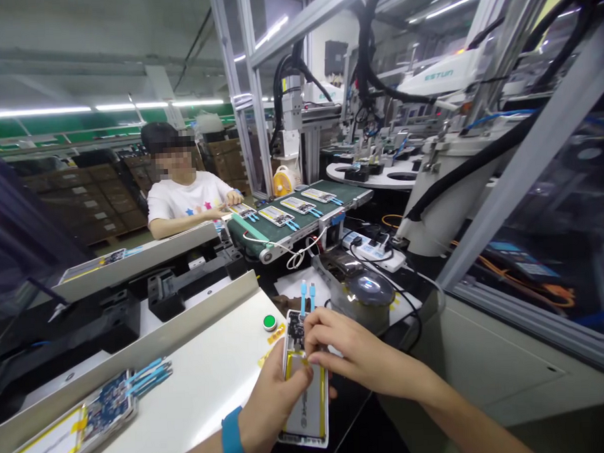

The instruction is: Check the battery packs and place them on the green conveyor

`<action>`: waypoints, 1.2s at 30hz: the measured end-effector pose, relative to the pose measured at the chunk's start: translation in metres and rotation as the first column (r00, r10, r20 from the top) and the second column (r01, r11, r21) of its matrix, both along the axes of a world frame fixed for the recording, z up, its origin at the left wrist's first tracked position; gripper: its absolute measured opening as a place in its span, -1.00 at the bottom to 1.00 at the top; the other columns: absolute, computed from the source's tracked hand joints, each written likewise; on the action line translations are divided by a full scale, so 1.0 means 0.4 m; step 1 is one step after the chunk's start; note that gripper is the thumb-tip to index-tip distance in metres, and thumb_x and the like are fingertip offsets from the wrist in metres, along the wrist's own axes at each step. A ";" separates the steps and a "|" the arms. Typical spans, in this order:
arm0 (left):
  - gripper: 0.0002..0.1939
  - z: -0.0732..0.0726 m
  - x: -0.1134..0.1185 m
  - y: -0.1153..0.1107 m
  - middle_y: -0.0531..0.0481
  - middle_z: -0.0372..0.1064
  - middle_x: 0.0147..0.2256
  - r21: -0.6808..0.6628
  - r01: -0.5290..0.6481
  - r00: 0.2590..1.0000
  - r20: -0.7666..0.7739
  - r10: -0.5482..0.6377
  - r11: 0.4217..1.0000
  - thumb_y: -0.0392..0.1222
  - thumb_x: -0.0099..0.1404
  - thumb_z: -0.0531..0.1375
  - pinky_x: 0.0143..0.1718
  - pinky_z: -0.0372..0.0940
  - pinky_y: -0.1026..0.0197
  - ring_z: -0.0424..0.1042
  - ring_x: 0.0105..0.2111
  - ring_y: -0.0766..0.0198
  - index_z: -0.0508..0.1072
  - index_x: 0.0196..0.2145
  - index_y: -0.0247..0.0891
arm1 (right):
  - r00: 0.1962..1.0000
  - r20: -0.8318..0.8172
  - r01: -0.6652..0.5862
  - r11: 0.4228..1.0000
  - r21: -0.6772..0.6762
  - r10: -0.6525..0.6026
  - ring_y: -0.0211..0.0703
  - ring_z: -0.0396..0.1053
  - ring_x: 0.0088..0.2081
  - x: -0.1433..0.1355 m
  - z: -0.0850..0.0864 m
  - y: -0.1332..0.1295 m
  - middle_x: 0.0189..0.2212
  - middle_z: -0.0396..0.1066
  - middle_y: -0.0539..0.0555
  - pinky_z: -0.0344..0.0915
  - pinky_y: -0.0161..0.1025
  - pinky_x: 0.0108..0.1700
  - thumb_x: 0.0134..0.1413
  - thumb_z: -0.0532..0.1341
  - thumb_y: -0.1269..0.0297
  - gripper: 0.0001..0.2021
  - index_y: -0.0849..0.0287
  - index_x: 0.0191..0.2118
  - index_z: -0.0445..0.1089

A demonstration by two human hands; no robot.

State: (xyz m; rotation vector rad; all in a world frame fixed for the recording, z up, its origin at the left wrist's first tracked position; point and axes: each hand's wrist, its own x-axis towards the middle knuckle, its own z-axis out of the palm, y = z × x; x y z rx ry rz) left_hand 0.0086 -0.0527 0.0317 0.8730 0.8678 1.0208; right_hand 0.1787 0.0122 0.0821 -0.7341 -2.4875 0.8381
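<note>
My left hand point(279, 391), with a blue wristband point(234, 438) on its wrist, grips an opened power bank point(306, 420) by its left side, thumb over the battery. The power bank has a white case, a silver battery with yellow tape edges and a dark circuit board point(296, 330) at its upper end. Two light blue cables point(308, 296) stick out past the board. Over the board and the battery's top edge, the fingertips of my right hand point(337, 345) are pinched together. Whatever they hold is hidden.
Another opened power bank point(107, 402) lies at the left on the white worktop point(199, 384), near a green button point(269, 322). Ahead, a green conveyor belt point(302, 220) carries several more. A co-worker point(190, 194) handles one there. A power strip point(378, 250) and metal frame posts stand at the right.
</note>
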 end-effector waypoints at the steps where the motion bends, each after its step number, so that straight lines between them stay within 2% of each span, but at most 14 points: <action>1: -0.68 -0.001 0.000 0.000 -0.17 0.51 -0.26 0.002 -0.002 1.000 0.002 0.002 1.000 -0.17 0.31 0.17 -0.25 0.40 0.03 0.56 -0.31 0.02 0.19 -0.03 -0.26 | 1.000 0.002 0.001 1.000 0.009 -0.001 -0.17 0.29 -0.11 0.000 0.000 0.000 -0.18 0.29 0.04 0.28 -0.21 -0.04 0.18 0.16 0.37 -0.94 0.11 -0.29 0.37; 10: -0.67 0.001 0.002 -0.003 -0.15 0.52 -0.28 -0.043 -0.014 1.000 0.023 0.015 0.999 -0.07 0.36 0.12 -0.30 0.41 0.08 0.56 -0.34 0.05 0.18 -0.01 -0.26 | 0.999 -0.007 0.032 0.998 0.050 -0.031 -0.18 0.30 -0.12 -0.003 -0.004 -0.004 -0.18 0.31 0.05 0.31 -0.23 -0.05 0.15 0.18 0.40 -0.96 0.14 -0.31 0.35; 13: -0.69 0.008 0.001 -0.002 -0.13 0.51 -0.29 -0.043 -0.045 0.999 0.022 0.046 0.998 -0.06 0.37 0.10 -0.33 0.41 0.12 0.56 -0.35 0.08 0.20 -0.02 -0.26 | 0.989 -0.138 0.066 0.996 0.052 -0.059 -0.21 0.32 -0.11 0.004 -0.022 -0.012 -0.16 0.33 0.06 0.32 -0.25 -0.03 0.16 0.16 0.44 -0.90 0.14 -0.21 0.34; 15: -0.70 0.012 0.000 0.000 -0.12 0.51 -0.29 -0.038 -0.066 0.997 0.049 0.067 0.997 -0.08 0.37 0.10 -0.31 0.42 0.10 0.56 -0.36 0.08 0.19 -0.02 -0.25 | 0.959 -0.261 0.142 0.984 0.109 -0.109 -0.21 0.32 -0.09 0.010 -0.041 -0.022 -0.14 0.34 0.08 0.32 -0.24 -0.01 0.16 0.15 0.46 -0.84 0.13 -0.15 0.34; 19: -0.73 0.012 0.001 0.003 -0.11 0.50 -0.24 -0.018 -0.104 0.992 0.067 0.105 0.994 -0.12 0.35 0.14 -0.30 0.41 0.12 0.55 -0.35 0.12 0.23 -0.05 -0.24 | 0.918 -0.365 0.283 0.899 0.334 -0.153 -0.16 0.34 -0.14 0.015 -0.078 -0.043 -0.20 0.36 0.11 0.35 -0.20 -0.10 0.12 0.20 0.46 -0.84 0.14 -0.18 0.42; 23: -0.69 0.003 -0.001 0.001 -0.08 0.48 -0.20 -0.001 -0.159 0.987 0.006 0.159 0.987 -0.11 0.32 0.19 -0.33 0.38 0.22 0.52 -0.26 0.14 0.26 -0.04 -0.22 | 0.920 -0.363 0.321 0.817 0.479 -0.148 -0.15 0.34 -0.19 0.007 -0.096 -0.060 -0.22 0.38 0.14 0.37 -0.18 -0.18 0.09 0.22 0.48 -0.79 0.16 -0.14 0.44; 27: -0.72 -0.001 -0.006 0.003 -0.07 0.48 -0.18 0.036 -0.189 0.982 -0.016 0.190 0.981 -0.13 0.31 0.19 -0.32 0.37 0.26 0.49 -0.20 0.15 0.29 -0.05 -0.22 | 0.924 -0.343 0.353 0.719 0.598 -0.168 -0.10 0.34 -0.18 0.000 -0.103 -0.070 -0.20 0.40 0.17 0.38 -0.13 -0.17 0.04 0.26 0.49 -0.76 0.19 -0.13 0.44; 29: -0.75 -0.001 -0.008 0.005 -0.06 0.49 -0.19 0.050 -0.202 0.979 0.006 0.202 0.978 -0.16 0.30 0.19 -0.33 0.36 0.26 0.50 -0.22 0.17 0.30 -0.08 -0.22 | 0.923 -0.346 0.361 0.693 0.624 -0.168 -0.08 0.34 -0.14 -0.001 -0.111 -0.074 -0.16 0.38 0.18 0.38 -0.12 -0.13 0.03 0.26 0.51 -0.73 0.18 -0.11 0.43; 31: -0.76 0.002 -0.008 0.006 -0.06 0.50 -0.23 0.019 -0.192 0.981 0.042 0.192 0.981 -0.19 0.29 0.18 -0.38 0.37 0.26 0.52 -0.31 0.18 0.29 -0.09 -0.22 | 0.896 -0.399 0.408 0.720 0.562 -0.196 -0.07 0.33 -0.08 -0.003 -0.122 -0.075 -0.07 0.34 0.19 0.38 -0.11 -0.07 0.04 0.25 0.50 -0.69 0.15 -0.06 0.40; 32: -0.76 0.005 -0.008 0.005 -0.07 0.51 -0.26 -0.001 -0.173 0.983 0.060 0.173 0.985 -0.20 0.29 0.17 -0.41 0.37 0.24 0.53 -0.37 0.17 0.28 -0.09 -0.22 | 0.863 -0.445 0.452 0.757 0.472 -0.238 -0.08 0.34 -0.08 -0.005 -0.127 -0.074 -0.03 0.32 0.20 0.37 -0.10 -0.05 0.07 0.23 0.47 -0.67 0.13 -0.02 0.36; 34: -0.76 0.011 -0.006 0.003 -0.10 0.53 -0.31 -0.023 -0.115 0.990 0.084 0.116 0.993 -0.20 0.31 0.12 -0.43 0.38 0.18 0.54 -0.44 0.13 0.25 -0.08 -0.23 | 0.761 -0.537 0.509 0.849 0.143 -0.365 -0.14 0.37 -0.14 -0.012 -0.133 -0.071 -0.03 0.32 0.18 0.39 -0.13 -0.09 0.14 0.18 0.39 -0.63 0.07 0.08 0.24; 35: -0.75 0.014 -0.004 0.001 -0.12 0.53 -0.34 -0.024 -0.085 0.992 0.089 0.087 0.996 -0.19 0.32 0.10 -0.42 0.38 0.14 0.55 -0.46 0.10 0.23 -0.06 -0.24 | 0.709 -0.559 0.472 0.878 -0.075 -0.429 -0.18 0.39 -0.21 -0.017 -0.132 -0.069 -0.08 0.35 0.15 0.41 -0.17 -0.17 0.18 0.15 0.32 -0.61 0.05 0.13 0.17; 36: -0.75 0.016 -0.003 -0.001 -0.14 0.53 -0.35 -0.025 -0.059 0.994 0.091 0.061 0.998 -0.18 0.34 0.07 -0.41 0.39 0.11 0.55 -0.45 0.07 0.20 -0.04 -0.25 | 0.675 -0.563 0.382 0.878 -0.287 -0.478 -0.22 0.39 -0.29 -0.023 -0.129 -0.066 -0.13 0.39 0.12 0.41 -0.23 -0.27 0.21 0.13 0.25 -0.59 0.02 0.15 0.10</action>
